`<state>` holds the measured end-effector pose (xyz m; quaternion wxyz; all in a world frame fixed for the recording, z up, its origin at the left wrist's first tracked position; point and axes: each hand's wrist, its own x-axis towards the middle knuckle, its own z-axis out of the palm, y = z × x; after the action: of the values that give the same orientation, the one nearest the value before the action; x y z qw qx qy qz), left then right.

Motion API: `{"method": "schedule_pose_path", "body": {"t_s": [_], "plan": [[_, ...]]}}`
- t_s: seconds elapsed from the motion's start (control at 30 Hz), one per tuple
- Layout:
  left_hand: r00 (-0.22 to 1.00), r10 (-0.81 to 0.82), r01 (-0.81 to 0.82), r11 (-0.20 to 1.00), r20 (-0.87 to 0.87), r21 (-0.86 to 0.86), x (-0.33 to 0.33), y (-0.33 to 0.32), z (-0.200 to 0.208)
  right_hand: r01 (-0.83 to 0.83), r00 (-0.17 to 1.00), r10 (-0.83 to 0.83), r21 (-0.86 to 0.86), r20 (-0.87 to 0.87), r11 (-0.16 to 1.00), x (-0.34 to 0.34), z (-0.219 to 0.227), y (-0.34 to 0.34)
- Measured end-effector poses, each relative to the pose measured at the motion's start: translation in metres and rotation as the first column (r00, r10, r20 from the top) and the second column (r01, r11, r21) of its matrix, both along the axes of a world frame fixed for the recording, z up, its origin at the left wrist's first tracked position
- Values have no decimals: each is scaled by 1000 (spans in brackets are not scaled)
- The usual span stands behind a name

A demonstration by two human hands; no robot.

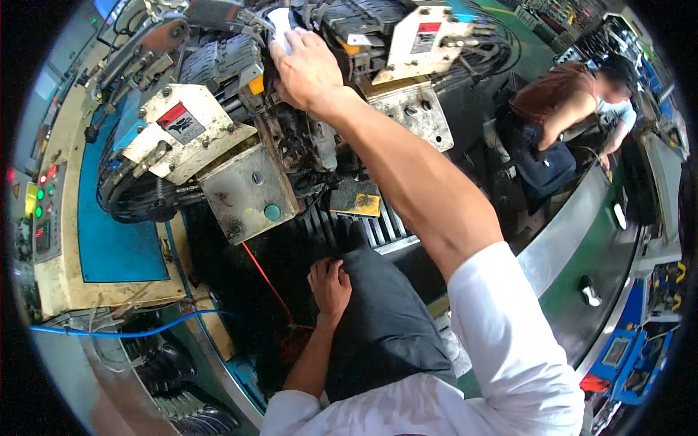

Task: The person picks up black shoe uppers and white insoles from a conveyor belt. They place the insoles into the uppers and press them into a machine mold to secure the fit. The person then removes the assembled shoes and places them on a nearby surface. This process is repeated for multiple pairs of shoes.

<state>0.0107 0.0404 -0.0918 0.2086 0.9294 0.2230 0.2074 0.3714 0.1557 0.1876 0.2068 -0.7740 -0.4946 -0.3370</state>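
Note:
My right hand [309, 71] reaches up into the middle of a machine, with its fingers closed on a white piece [279, 23]. The hand hides most of that piece, so its kind cannot be made out. Two cream side housings [182, 134] with red-topped warning labels flank the hand, and dark, greasy metal parts lie beneath it. My left hand [331, 288] rests beside my dark trouser leg [382, 305], its fingers loosely bent and nothing visible in them. A black and yellow pedal-like block [355, 199] sits below the machine, near my knee.
On the left stands a control panel [48, 196] with lit buttons; a blue hose [138, 334] runs below it. Black hoses [120, 192] bunch beside the machine. At right, a co-worker [556, 116] sits by a green conveyor [563, 298] carrying a black and white shoe [590, 292].

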Motion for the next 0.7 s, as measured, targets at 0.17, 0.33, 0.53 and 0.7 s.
{"method": "schedule_pose_path", "body": {"t_s": [0.17,0.33,0.53,0.7], "plan": [[999,23,-20,997,35,-77,-7,6,14,-235,956,257,151,-141,960,-61,-45,-94],[999,18,-18,1000,-42,17,-8,-3,10,174,883,-154,4,-443,985,-144,-194,-371],[994,-109,109,994,13,2,-15,5,-17,834,-99,-927,-538,-362,121,-446,-337,-790],[991,-111,107,992,-70,-62,-12,-11,-34,467,-873,-381,-752,-306,-466,-731,-328,-924]]}}
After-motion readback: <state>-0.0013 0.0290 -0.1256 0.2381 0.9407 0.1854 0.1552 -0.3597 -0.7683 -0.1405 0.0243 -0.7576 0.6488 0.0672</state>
